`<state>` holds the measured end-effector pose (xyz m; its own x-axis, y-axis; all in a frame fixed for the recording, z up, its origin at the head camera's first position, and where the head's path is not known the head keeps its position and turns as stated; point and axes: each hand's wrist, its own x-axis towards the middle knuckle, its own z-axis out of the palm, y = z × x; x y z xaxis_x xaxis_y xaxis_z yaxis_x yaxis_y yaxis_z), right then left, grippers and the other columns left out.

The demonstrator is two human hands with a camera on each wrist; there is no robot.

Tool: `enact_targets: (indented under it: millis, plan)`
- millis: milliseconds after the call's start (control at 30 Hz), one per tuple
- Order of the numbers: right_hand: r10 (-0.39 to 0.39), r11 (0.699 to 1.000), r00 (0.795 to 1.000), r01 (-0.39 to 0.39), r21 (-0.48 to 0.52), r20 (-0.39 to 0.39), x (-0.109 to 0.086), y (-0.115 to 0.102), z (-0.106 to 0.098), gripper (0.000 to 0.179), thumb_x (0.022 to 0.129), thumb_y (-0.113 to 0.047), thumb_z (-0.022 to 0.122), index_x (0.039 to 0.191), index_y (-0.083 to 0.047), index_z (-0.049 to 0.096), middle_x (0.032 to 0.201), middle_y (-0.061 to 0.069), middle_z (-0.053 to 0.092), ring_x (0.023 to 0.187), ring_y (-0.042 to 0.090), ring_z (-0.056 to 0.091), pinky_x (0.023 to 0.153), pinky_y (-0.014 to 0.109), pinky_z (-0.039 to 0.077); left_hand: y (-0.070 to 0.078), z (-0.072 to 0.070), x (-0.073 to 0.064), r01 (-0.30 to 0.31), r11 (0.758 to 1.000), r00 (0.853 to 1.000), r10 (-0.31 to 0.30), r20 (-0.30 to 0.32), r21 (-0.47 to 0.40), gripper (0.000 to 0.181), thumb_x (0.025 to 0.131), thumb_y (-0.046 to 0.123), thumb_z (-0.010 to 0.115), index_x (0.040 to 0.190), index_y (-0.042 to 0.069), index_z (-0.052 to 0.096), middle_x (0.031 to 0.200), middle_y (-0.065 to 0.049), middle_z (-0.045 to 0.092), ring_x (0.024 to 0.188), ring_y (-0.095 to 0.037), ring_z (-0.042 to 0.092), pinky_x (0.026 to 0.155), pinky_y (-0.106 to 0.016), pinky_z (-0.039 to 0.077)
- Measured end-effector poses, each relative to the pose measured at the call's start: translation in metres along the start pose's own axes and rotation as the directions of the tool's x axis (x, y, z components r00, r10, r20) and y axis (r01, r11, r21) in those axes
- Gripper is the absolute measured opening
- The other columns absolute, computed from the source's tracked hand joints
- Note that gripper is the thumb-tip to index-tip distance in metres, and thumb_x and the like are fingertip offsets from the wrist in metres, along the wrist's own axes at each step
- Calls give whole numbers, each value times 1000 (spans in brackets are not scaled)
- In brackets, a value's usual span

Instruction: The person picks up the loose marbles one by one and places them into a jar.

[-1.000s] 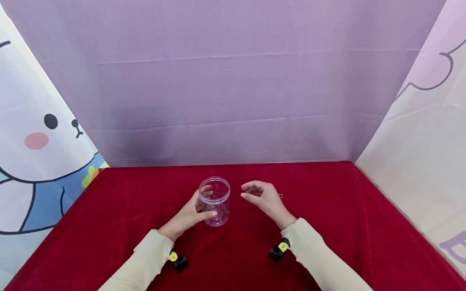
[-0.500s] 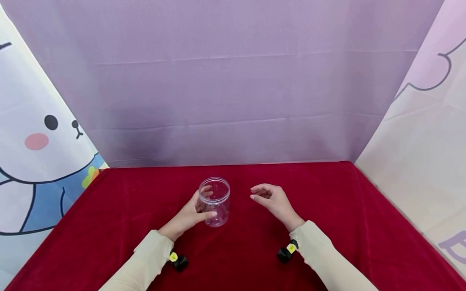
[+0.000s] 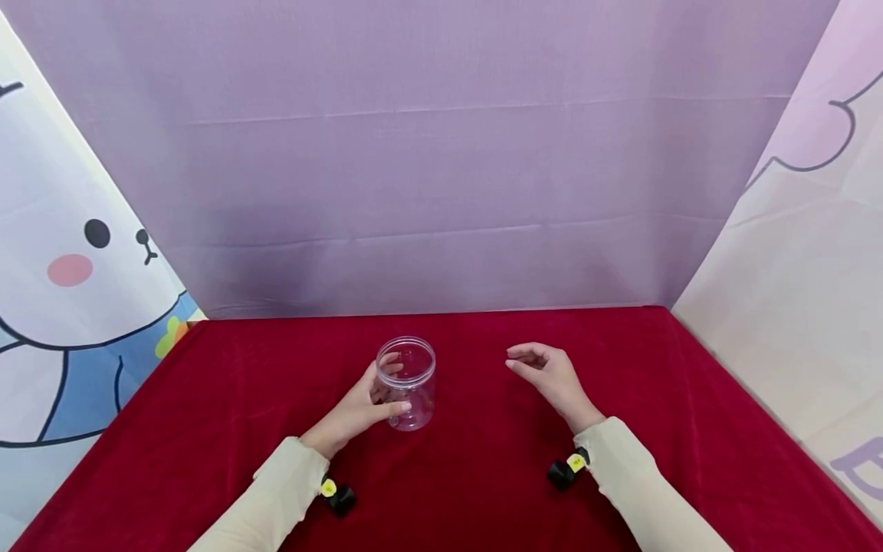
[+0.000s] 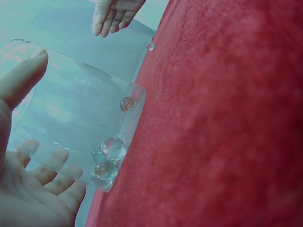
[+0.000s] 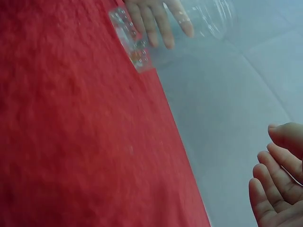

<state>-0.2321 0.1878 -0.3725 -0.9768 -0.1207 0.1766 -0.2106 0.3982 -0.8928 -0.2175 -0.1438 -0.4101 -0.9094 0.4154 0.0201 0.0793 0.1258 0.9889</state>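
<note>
A clear, lidless jar (image 3: 422, 392) stands upright on the red cloth, its wide mouth facing up. My left hand (image 3: 355, 410) grips it from the left side, thumb in front and fingers behind. Through its wall in the left wrist view, several glass marbles (image 4: 113, 149) lie at the bottom. To the right of the jar, my right hand (image 3: 554, 377) hovers over the cloth with loosely bent fingers, holding nothing. One small clear marble (image 4: 150, 46) lies on the cloth beyond the jar, below the right hand in the left wrist view; in the head view it is hidden.
Red velvety cloth (image 3: 469, 491) covers the table. A purple curtain (image 3: 441, 192) rises at its back edge, with printed cartoon panels on both sides. A small black wrist camera (image 3: 341, 500) hangs below the left cuff, another (image 3: 562, 475) below the right.
My right hand has moved away from the jar to the right, over where the loose marble showed earlier. My left hand and the jar have stayed in place.
</note>
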Motion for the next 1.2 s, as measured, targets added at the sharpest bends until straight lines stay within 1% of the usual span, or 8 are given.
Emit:
enact_targets:
  millis: [133,200,400,533,700,933,1100,1200]
  plan:
    - [5,1000,1000,-5,-8,-10,1,6,-7,26,85,-21,71,107,-7,68,100,8,68,86,15,62,74,25,51,1,0,-1,3,1000,1000,-3,-3,1,80,84,20,72,146,24,21,150,-14,28,138,-31,29,109,-53,27]
    - [16,1000,1000,-16,-15,-20,1,8,-10,27,85,-21,71,108,-7,68,101,8,68,87,17,63,75,25,51,1,0,-1,6,1000,1000,-6,-2,-1,80,84,20,71,146,24,20,150,-14,28,138,-31,28,109,-53,27]
    - [51,999,998,-51,19,-32,1,16,-17,33,86,-18,69,113,0,64,103,18,67,90,32,64,80,37,53,2,0,-3,18,1000,1000,-18,-2,-3,81,84,21,71,147,26,20,150,-14,28,138,-32,28,108,-53,29]
    - [55,998,998,-54,30,-40,3,21,-19,36,87,-17,69,115,4,62,102,22,66,88,32,65,81,39,53,1,0,-3,10,1000,1000,-10,-3,-1,81,84,21,71,147,24,20,150,-14,28,138,-32,28,108,-53,28]
    - [71,997,997,-70,32,-29,5,27,-21,36,87,-14,67,117,6,61,103,22,67,89,30,66,82,35,53,1,0,-2,6,1000,1000,-6,-2,-2,81,84,20,71,147,23,20,150,-14,28,139,-32,27,109,-53,26]
    - [98,995,995,-98,-12,-8,7,34,-24,34,88,-10,66,117,6,61,104,20,68,92,28,67,76,19,50,2,0,-2,19,1000,1000,-19,-4,0,81,84,21,71,147,24,20,150,-13,29,138,-31,28,109,-52,27]
    - [124,991,992,-124,-45,3,11,40,-26,33,87,-12,67,115,5,63,100,16,70,92,23,67,75,17,48,2,0,-2,14,1000,1000,-14,-2,0,81,85,21,71,147,23,20,150,-14,28,138,-31,27,109,-53,26]
    - [149,987,989,-149,-60,9,12,44,-27,33,86,-13,68,115,3,64,98,13,71,94,23,66,77,18,47,2,0,-2,10,1000,1000,-10,0,0,82,84,21,71,147,22,19,150,-14,28,138,-32,27,109,-53,27]
